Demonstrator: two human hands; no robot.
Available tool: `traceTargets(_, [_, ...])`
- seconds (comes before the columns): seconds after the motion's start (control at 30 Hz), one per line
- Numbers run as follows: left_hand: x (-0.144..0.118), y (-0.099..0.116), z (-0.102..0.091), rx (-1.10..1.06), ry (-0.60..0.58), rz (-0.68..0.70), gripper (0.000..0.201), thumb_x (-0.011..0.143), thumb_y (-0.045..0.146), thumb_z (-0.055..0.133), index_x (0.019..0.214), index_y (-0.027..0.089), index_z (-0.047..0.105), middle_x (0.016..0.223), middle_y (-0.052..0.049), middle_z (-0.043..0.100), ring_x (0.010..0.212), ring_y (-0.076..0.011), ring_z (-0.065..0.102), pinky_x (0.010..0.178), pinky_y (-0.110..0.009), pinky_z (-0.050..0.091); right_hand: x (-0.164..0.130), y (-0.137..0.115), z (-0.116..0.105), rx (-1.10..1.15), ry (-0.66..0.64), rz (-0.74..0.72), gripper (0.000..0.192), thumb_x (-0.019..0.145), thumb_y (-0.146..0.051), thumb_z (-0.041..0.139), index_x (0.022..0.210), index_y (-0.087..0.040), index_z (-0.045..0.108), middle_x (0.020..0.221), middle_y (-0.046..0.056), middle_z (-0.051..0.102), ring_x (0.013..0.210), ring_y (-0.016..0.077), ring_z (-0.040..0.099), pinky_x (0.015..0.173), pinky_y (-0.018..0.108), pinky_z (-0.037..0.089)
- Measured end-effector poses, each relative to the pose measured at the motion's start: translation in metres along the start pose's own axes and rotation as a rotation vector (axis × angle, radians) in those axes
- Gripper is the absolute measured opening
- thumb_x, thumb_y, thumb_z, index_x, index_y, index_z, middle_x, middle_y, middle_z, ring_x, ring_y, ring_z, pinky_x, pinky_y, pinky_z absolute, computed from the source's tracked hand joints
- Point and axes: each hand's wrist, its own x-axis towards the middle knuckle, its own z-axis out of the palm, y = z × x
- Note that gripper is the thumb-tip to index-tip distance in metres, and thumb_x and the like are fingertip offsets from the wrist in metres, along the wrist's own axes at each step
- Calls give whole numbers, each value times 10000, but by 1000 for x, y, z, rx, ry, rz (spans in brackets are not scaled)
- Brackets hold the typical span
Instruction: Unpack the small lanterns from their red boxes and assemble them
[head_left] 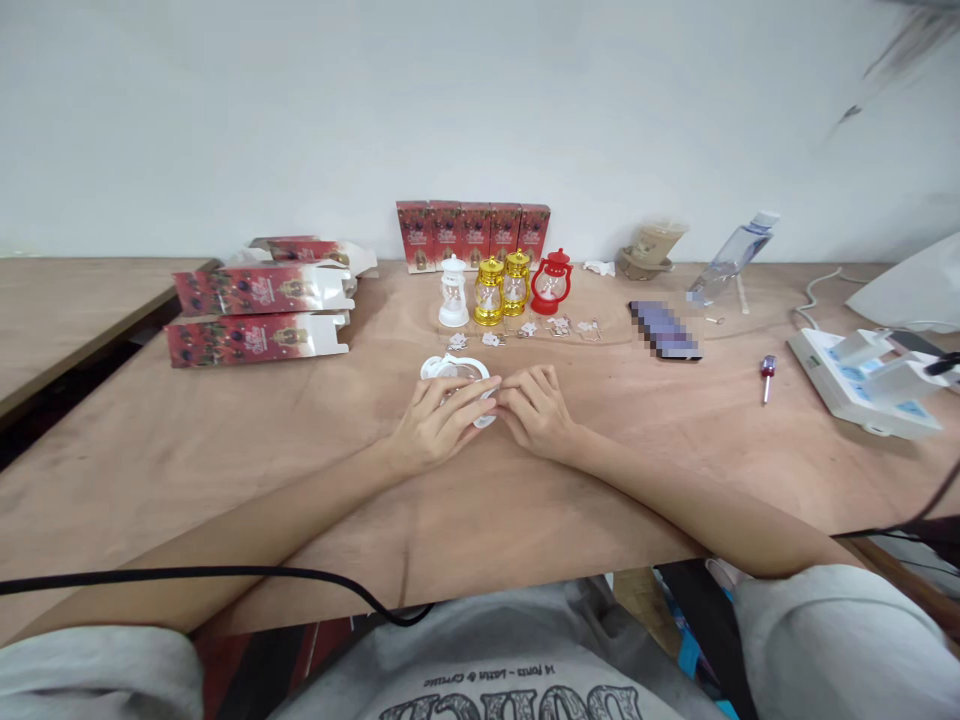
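A white toy lantern lies on its side on the wooden table, partly covered by my fingers. My left hand is wrapped over its body and grips it. At its right end, my right hand has its fingers closed together; what they pinch, if anything, is hidden. Behind my hands stand another white lantern, two gold lanterns and a red lantern. In front of these lie several small wire hooks with white tags.
Red printed boxes stand in a row by the wall; opened boxes lie at left. To the right are a phone, a screwdriver, a power strip, a tilted bottle and a drink cup.
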Motion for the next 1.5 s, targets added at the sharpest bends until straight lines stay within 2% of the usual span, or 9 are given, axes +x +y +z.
traceTargets(0.13, [0, 0, 0, -9, -19, -17, 416, 828, 185, 639, 1198, 191, 449, 1134, -101, 679, 969, -203, 595, 788, -328, 426, -1, 0, 2, -39, 8, -15, 173, 904, -162, 466, 758, -183, 555, 793, 41, 593, 731, 149, 458, 689, 304, 295])
traceTargets(0.33, [1, 1, -1, -26, -13, -50, 441, 840, 202, 625, 1230, 213, 419, 1158, -98, 669, 968, -195, 608, 776, -319, 430, -1, 1, -1, 25, 77, -6, 79, 883, -181, 535, 828, -210, 583, 803, 19, 621, 728, 140, 481, 692, 296, 326])
traceTargets(0.5, [2, 0, -1, -30, 1, -56, 431, 843, 231, 633, 1220, 210, 425, 1144, -93, 675, 934, -191, 617, 764, -316, 426, -1, 1, -1, 74, 97, -45, 108, 865, -126, 543, 807, -207, 584, 777, 13, 634, 719, 136, 507, 686, 306, 322])
traceTargets(0.9, [4, 2, -2, -9, -8, -43, 437, 831, 228, 648, 1206, 206, 425, 1124, -96, 684, 936, -194, 600, 771, -312, 405, -4, 2, 3, 92, -14, 33, 130, 928, -204, 448, 833, -194, 535, 814, 46, 635, 739, 148, 527, 667, 306, 336])
traceTargets(0.97, [5, 2, -2, -22, -11, -64, 433, 832, 228, 646, 1206, 206, 429, 1126, -100, 682, 938, -196, 601, 770, -314, 400, -6, 3, 4, 132, -9, 54, 125, 936, -203, 424, 853, -202, 518, 842, 50, 646, 757, 148, 550, 676, 307, 355])
traceTargets(1.17, [4, 1, -2, -46, -27, -142, 409, 839, 227, 633, 1195, 212, 432, 1176, -108, 656, 930, -193, 607, 757, -319, 395, -9, 5, 5, 297, 120, 34, 130, 904, -119, 433, 969, -226, 464, 935, 55, 689, 814, 138, 623, 713, 307, 468])
traceTargets(1.3, [2, 0, 0, -9, -44, -131, 396, 864, 270, 602, 1213, 222, 419, 1183, -101, 654, 937, -192, 617, 768, -322, 396, -10, 5, 4, 321, 18, 25, 80, 884, -165, 492, 877, -235, 530, 881, 51, 696, 776, 151, 643, 679, 319, 509])
traceTargets(1.43, [4, 1, -2, 32, -26, -78, 397, 863, 258, 602, 1215, 213, 422, 1155, -91, 670, 925, -191, 620, 769, -318, 397, -5, 3, -1, 422, -39, 167, 81, 881, -216, 524, 858, -234, 600, 824, 44, 688, 762, 145, 638, 674, 302, 521])
traceTargets(1.5, [6, 1, -3, 47, -22, -73, 420, 846, 227, 621, 1214, 207, 421, 1147, -91, 675, 928, -194, 612, 775, -318, 394, -2, 0, -3, 493, -1, 368, 87, 875, -242, 537, 876, -222, 622, 835, 49, 679, 781, 142, 628, 705, 303, 519])
